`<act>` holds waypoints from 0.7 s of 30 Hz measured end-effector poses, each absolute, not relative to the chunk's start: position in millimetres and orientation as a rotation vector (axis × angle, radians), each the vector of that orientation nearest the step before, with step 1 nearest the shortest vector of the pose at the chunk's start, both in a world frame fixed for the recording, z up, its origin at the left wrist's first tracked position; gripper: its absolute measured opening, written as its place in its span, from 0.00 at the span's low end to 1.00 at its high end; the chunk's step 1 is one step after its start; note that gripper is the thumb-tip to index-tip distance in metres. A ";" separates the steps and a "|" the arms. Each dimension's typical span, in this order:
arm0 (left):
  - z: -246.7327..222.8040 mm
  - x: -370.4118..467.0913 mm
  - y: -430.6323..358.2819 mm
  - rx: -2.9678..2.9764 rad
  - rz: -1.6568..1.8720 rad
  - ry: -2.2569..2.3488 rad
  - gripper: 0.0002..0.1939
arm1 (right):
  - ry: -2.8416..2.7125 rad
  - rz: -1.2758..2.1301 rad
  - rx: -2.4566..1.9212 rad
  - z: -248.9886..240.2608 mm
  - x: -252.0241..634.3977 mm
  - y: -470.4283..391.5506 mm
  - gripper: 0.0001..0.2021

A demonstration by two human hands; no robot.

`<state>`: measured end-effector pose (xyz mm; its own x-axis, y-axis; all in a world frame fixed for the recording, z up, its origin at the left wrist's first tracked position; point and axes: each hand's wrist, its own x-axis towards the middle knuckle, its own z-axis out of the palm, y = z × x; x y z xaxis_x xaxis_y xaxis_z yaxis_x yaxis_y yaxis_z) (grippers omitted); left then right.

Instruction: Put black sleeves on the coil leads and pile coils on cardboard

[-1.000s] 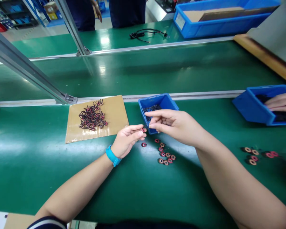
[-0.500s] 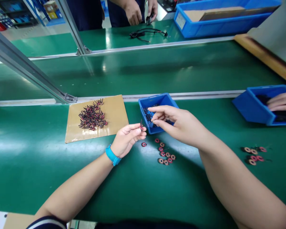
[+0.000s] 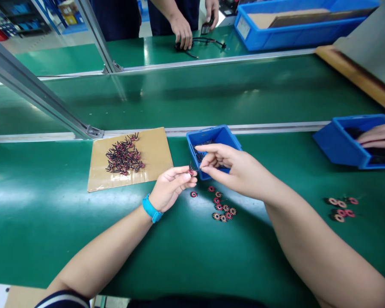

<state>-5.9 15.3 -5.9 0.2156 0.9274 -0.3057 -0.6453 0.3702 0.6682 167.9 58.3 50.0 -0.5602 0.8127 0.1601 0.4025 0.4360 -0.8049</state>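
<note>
The left hand [image 3: 170, 188] pinches a ring [image 3: 191, 173]; the right hand's [image 3: 240, 171] grip, at its three o'clock, cannot be confirmed. The ring should be braced, its leads unbent.

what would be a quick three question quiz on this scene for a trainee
1. What lies directly under the pile of black-and-red parts with thin leads?
a) a blue plastic bin
b) a flat brown cardboard sheet
c) a coil of black cable

2. True or false: the bare left hand, below a turquoise wristband, pinches a small red-and-black part.

3. Fill the gap: the loose round red and tan parts lie on a smooth ____ tabletop.

Key: 1 b; 2 true; 3 green
</note>
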 end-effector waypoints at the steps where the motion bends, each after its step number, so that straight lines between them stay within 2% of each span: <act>1: -6.0 -5.8 15.2 0.447 1.143 0.757 0.13 | -2.152 1.020 -1.004 49.2 166.5 57.5 0.19; 12: -5.7 -3.9 14.7 0.469 1.134 0.780 0.16 | -2.108 1.072 -0.997 49.9 164.2 56.1 0.26; 17: -5.1 -3.8 13.9 0.508 1.117 0.811 0.15 | -2.120 0.863 -1.053 54.5 166.9 59.7 0.09; 21: -7.0 -4.2 13.5 0.560 1.118 0.836 0.15 | -2.248 0.799 -0.999 51.5 162.6 59.9 0.03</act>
<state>-4.2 13.5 -7.0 0.1960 0.9347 -0.2966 -0.5484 0.3552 0.7571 162.6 59.9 51.5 -0.5740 0.7836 0.2375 0.4579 0.5477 -0.7002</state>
